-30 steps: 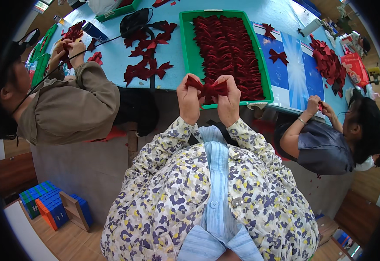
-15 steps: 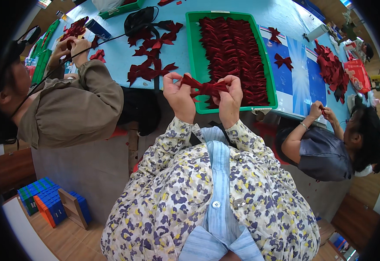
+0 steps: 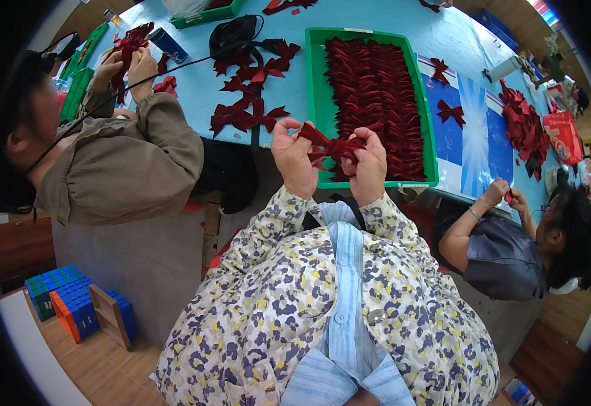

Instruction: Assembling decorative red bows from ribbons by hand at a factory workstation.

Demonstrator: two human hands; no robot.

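A dark red velvet bow (image 3: 338,148) is stretched between my two hands, in front of the near edge of the table. My left hand (image 3: 295,160) pinches its left loop between thumb and fingers. On the other side, my right hand (image 3: 368,166) grips the right loop, its fingertips covering part of the fabric. Just beyond my hands stands a green tray (image 3: 318,74), filled with tightly packed rows of red bows (image 3: 377,95). Several loose bows (image 3: 248,116) lie on the table to the left of the tray.
At left, a co-worker in a brown top (image 3: 126,162) handles red ribbon; at right, another in a dark top (image 3: 502,254) holds a small red piece. A blue-white sheet (image 3: 468,128) carries two bows. Beyond it lies a red fabric heap (image 3: 522,125). A black pouch (image 3: 233,37) sits left.
The bow has turned slightly in my hands, its left end now higher, and my right fingers have shifted toward its middle. The co-worker at left has raised a bunch of red ribbon.
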